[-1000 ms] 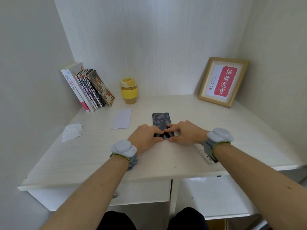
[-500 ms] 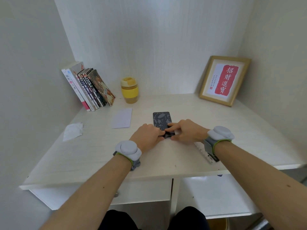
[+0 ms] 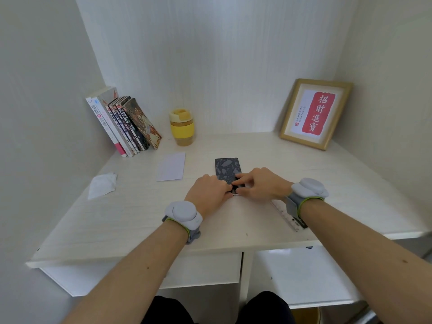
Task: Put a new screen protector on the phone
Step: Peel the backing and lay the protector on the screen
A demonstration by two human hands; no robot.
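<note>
Phone (image 3: 228, 169) flat mid-bench (image 3: 327, 183), both hands, left (image 3: 208, 194) and right (image 3: 258, 183), curled and pinching at its near end, likely picking at the screen film there; next, probably a slow, even peel.

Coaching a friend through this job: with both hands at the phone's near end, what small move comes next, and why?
Probably lift at that near edge. The left hand and right hand pinch the phone there; bubbles mottle its screen.
</note>
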